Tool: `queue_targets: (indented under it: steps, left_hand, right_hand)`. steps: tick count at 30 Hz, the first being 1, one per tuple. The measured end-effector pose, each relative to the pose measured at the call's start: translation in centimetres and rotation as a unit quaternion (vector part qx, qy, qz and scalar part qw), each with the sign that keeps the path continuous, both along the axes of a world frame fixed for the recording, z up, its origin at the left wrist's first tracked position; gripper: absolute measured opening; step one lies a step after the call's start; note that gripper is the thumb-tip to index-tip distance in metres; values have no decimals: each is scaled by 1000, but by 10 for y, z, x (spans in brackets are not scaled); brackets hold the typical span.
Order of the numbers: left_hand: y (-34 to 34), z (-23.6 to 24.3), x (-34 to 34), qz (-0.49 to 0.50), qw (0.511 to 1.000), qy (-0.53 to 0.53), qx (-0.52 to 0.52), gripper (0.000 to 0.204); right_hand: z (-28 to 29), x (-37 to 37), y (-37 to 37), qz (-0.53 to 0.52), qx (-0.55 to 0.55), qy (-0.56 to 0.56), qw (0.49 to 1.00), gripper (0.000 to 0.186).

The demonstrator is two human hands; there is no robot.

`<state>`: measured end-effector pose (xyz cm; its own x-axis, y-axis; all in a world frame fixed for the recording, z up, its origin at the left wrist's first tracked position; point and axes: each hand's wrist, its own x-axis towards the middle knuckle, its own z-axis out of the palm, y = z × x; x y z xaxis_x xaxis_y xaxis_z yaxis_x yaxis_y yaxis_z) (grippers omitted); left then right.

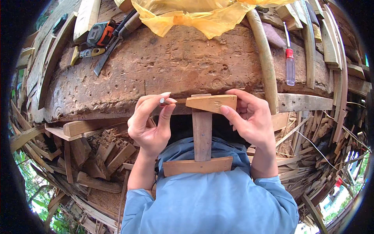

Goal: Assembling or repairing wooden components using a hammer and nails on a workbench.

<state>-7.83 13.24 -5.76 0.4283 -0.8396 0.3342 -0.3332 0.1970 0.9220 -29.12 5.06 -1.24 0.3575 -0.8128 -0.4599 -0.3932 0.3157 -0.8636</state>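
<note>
My left hand [150,123] is closed in a pinch on a nail, whose round metal head [162,100] faces up between the fingertips. Most of its shank is hidden. At the right, my right hand [251,117] grips a short tapered wooden block [212,103], thumb on top and fingers partly out of sight. The block lies across the far end of an upright wooden strip [202,134]. At the strip's near end, a wooden crosspiece [197,166] rests against my blue shirt [206,202]. A gap separates the nail from the block.
A scarred wooden bench [156,74] stretches ahead. On it lie an orange-and-black tape measure [102,34], a flat-bladed chisel [104,59], a yellow plastic bag [191,17], a curved wooden handle [263,58] and a screwdriver [290,66]. Wood scraps [111,156] and sawdust surround the near side.
</note>
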Motion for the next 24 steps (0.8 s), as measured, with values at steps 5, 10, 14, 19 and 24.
queue_targets:
  steps: [5, 10, 14, 19, 24]
  left_hand:
    - [-3, 3, -2, -17, 1000, -9, 15, 22]
    - [-6, 8, -4, -20, 999, -22, 28, 23]
    - [-11, 23, -11, -4, 997, 5, 72, 24]
    - [-17, 20, -11, -78, 992, -91, 41, 21]
    - [-21, 16, -17, -85, 990, -111, 29, 19]
  right_hand:
    - [-5, 6, -4, 25, -20, -11, 999, 35]
    - [-4, 11, -8, 8, -14, -18, 1000, 53]
    - [-7, 8, -13, 32, -8, 1, 999, 58]
    - [-3, 8, -21, 62, -5, 16, 998, 55]
    - [5, 9, -28, 111, 19, 33, 993, 53]
